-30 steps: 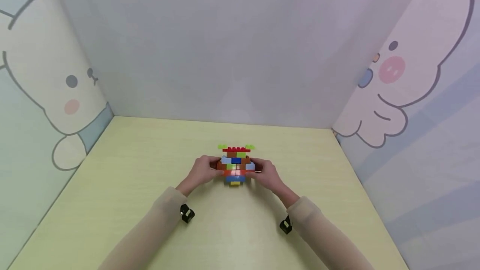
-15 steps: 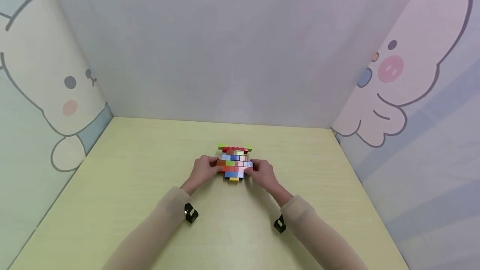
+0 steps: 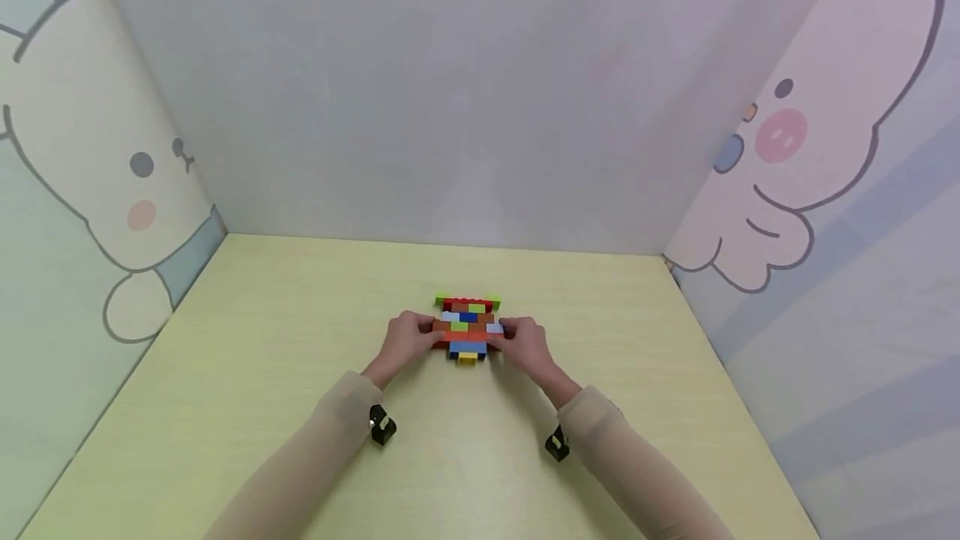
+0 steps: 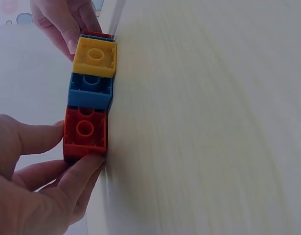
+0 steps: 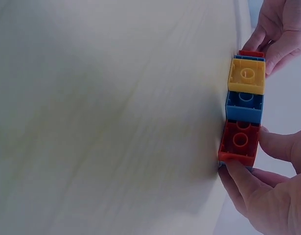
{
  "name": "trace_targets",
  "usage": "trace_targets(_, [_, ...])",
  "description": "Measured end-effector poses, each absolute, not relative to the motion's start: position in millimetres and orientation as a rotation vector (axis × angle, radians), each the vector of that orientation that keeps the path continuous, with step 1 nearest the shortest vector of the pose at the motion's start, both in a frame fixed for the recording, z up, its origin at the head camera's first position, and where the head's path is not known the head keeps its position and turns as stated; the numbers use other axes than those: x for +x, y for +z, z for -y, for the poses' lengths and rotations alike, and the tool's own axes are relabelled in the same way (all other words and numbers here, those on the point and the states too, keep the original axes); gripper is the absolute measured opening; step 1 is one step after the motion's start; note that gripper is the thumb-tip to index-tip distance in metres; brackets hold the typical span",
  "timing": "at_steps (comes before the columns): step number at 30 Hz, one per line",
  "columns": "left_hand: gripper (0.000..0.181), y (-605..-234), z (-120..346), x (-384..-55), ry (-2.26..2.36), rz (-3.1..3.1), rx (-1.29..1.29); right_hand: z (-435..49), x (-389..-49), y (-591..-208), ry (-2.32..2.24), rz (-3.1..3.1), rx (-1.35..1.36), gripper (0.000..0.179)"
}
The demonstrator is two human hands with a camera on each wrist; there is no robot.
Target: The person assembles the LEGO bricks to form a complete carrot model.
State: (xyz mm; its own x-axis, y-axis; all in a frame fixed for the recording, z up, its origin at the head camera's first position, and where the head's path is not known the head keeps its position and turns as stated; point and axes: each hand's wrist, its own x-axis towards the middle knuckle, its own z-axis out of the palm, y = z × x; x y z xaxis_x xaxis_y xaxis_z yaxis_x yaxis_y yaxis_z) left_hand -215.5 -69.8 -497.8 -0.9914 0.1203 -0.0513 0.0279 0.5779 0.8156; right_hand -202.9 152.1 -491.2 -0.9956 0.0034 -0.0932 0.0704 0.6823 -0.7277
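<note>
A flat figure built of toy building bricks (image 3: 468, 327) lies on the table between my two hands. Its rows run from a yellow brick (image 4: 94, 58) at the near end through blue and red to green at the far end. My left hand (image 3: 407, 344) pinches its left side, thumb on one face and fingers on the other. On the opposite side my right hand (image 3: 525, 348) grips it the same way. Both wrist views show the hollow undersides of the yellow, blue (image 5: 244, 106) and red bricks (image 5: 240, 141) facing the cameras.
The pale wooden table (image 3: 337, 290) runs back to a grey wall (image 3: 465, 90). Side panels with cartoon animals stand at left (image 3: 135, 148) and right (image 3: 795, 140). A small black device (image 3: 382, 425) hangs below each sleeve.
The brick figure has tipped from a more raised pose to lying flatter, its near end a little farther away. Both hands have kept hold, and the right has shifted slightly left.
</note>
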Motion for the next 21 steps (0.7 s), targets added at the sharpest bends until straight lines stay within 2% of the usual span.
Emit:
trace_targets(13, [0.036,-498,70,-218,1.354,-2.692,0.112,-150,-204,-489,-1.216,-2.792,0.076,0.052])
trace_targets(21, [0.047,-492,83,-224,1.308,-2.696,0.109,-169,-209,-480,-1.225,-2.796,0.049,0.059])
